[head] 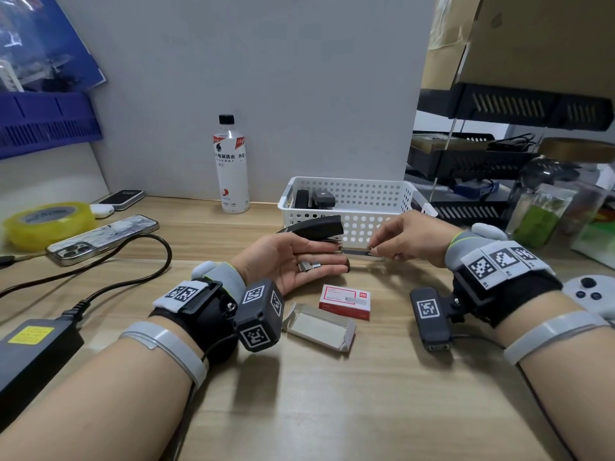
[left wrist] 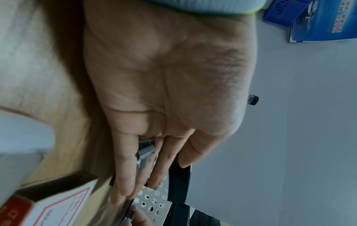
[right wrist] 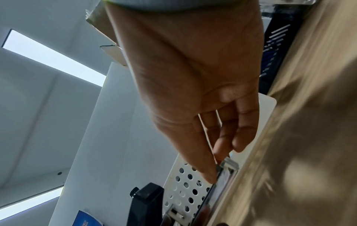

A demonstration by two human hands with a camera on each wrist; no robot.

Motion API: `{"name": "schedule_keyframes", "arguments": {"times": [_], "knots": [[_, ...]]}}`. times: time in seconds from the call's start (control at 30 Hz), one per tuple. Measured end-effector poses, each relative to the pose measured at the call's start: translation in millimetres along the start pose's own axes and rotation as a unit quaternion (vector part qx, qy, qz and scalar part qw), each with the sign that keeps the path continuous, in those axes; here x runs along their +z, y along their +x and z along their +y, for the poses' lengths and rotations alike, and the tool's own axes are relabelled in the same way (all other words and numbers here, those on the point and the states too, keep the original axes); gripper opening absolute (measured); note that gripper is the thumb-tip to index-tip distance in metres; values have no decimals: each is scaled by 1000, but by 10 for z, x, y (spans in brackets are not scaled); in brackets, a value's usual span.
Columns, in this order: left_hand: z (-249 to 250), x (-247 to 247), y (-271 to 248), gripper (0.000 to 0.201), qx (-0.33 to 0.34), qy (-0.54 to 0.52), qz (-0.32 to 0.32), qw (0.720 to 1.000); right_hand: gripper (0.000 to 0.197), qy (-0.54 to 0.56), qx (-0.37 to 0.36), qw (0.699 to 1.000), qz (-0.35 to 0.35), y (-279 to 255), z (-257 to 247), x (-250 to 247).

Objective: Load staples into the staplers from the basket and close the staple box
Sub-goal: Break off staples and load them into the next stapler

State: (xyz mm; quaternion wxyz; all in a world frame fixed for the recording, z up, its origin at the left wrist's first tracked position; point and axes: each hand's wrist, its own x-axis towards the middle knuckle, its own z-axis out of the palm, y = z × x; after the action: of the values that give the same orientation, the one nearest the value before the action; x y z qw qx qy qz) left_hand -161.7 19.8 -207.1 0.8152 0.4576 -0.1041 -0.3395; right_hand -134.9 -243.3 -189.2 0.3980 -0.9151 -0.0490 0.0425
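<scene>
My left hand [head: 329, 259] lies palm up and holds an open black stapler [head: 312, 227], thumb against its body, lid raised. Its metal magazine rail [head: 357, 252] juts right, in front of the basket. Loose staple strips [head: 309, 266] rest on the left fingers, also visible from the left wrist as staple strips [left wrist: 145, 155]. My right hand [head: 374, 249] pinches a small grey staple strip at the rail's front end [right wrist: 228, 165]. The red and white staple box sleeve [head: 344, 301] and its pulled-out tray [head: 317, 327] lie on the table below the hands.
The white perforated basket [head: 366, 194] stands just behind the hands with two more black staplers [head: 316, 197] inside. A drink bottle [head: 231, 164] is behind left. A phone [head: 103, 237], tape roll [head: 46, 221], cable and power brick [head: 30, 354] lie left; a controller [head: 589, 291] right.
</scene>
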Motion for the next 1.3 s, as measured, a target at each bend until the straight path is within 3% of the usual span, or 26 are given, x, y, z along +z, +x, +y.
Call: {"name": "schedule_keyframes", "arguments": {"times": [0.47, 0.97, 1.1, 1.3], "knots": [[-13, -59, 32, 47, -2, 20, 1, 1000, 5, 22, 8, 1000, -8, -4, 4, 1], [-37, -12, 49, 58, 4, -47, 11, 999, 8, 14, 24, 999, -46, -26, 32, -88], [-44, -73, 79, 63, 11, -23, 2, 1000, 6, -23, -18, 1000, 8, -115, -148, -116], [-59, -167, 101, 57, 6, 27, -41, 999, 13, -78, -146, 975, -150, -325, -597, 160]]}}
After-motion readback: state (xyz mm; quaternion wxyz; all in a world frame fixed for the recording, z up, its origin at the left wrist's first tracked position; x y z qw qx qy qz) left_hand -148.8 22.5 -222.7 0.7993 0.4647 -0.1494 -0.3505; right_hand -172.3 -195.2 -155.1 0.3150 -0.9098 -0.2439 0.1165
